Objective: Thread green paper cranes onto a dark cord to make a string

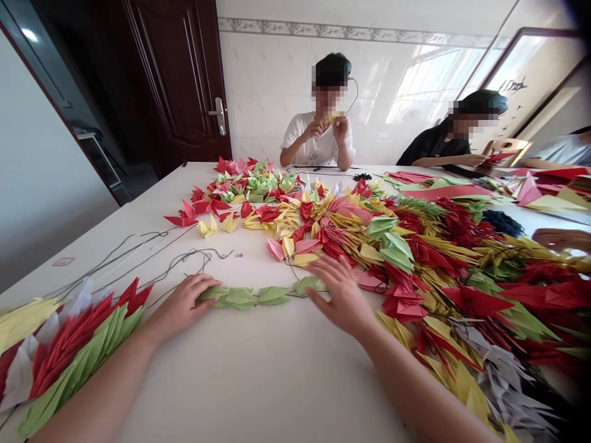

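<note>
A: Position of the work?
B: A short row of light-green folded-paper pieces strung on a dark cord (240, 298) lies across the white desk (240, 381), directly in front of the wearer, between the two hands.

A: Left hand (187, 300)?
B: At the row's left end. Fingers curved over the last green piece, touching it; whether they grip it firmly, cannot tell.

A: Right hand (340, 295)?
B: Palm down at the row's right end. Fingers extended and spread apart, not closed around anything; the thumb sits beside the end piece, contact uncertain.

A: Surroundings, left side?
B: Beside the left forearm, strung rows of red, green, white and yellow folded paper (74, 344). Beyond them, loose thin dark cords (157, 234) trail over the desk.

A: Right side and far side?
B: A large heap of red, yellow, green and pink folded paper (351, 212), just beyond the right hand and spreading rightward. Near the right forearm, a cluster of greyish-white folded pieces (498, 363).

A: Others present?
B: Across the desk, a person in a white shirt (318, 141) holds a small yellow paper piece (335, 117) in both hands. Farther right, a person in dark clothing (434, 144) handles red paper.
</note>
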The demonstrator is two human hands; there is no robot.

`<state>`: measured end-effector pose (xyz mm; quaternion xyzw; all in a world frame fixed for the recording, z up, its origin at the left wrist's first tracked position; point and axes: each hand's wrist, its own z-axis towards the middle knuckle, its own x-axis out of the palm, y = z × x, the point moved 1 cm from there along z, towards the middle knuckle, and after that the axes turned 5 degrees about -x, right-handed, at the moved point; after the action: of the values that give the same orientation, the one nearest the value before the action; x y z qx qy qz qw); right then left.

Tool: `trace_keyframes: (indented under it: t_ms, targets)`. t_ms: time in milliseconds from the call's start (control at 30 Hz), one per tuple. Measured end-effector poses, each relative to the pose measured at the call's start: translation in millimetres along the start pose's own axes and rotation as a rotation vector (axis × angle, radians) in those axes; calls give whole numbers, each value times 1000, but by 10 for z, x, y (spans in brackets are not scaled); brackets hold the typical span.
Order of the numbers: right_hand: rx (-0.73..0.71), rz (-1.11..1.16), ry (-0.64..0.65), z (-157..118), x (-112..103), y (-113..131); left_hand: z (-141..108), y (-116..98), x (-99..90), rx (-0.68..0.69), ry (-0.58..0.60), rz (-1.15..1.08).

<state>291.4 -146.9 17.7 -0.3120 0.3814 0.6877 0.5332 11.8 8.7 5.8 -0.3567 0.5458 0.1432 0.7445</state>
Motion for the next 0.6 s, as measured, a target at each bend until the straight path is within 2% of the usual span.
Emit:
trace_keyframes:
  t_ms: [67, 167, 233, 300, 400, 600]
  targets:
    - [102, -15, 2, -62, -131, -224, 2, 30, -1, -12, -4, 1]
    - [212, 17, 150, -150, -218, -508, 17, 137, -4, -64, -97, 43]
    - [213, 37, 222, -179, -202, -583, 28, 221, -9, -140, -181, 82]
    - [171, 62, 294, -180, -152, -561, 36, 280, -11, -205, -239, 112]
    - [131, 91, 371, -158, -68, -444, 38, 303, -2, -225, -274, 139]
    - [171, 92, 357, -116, -13, -363, 38, 280, 32, -206, -244, 138]
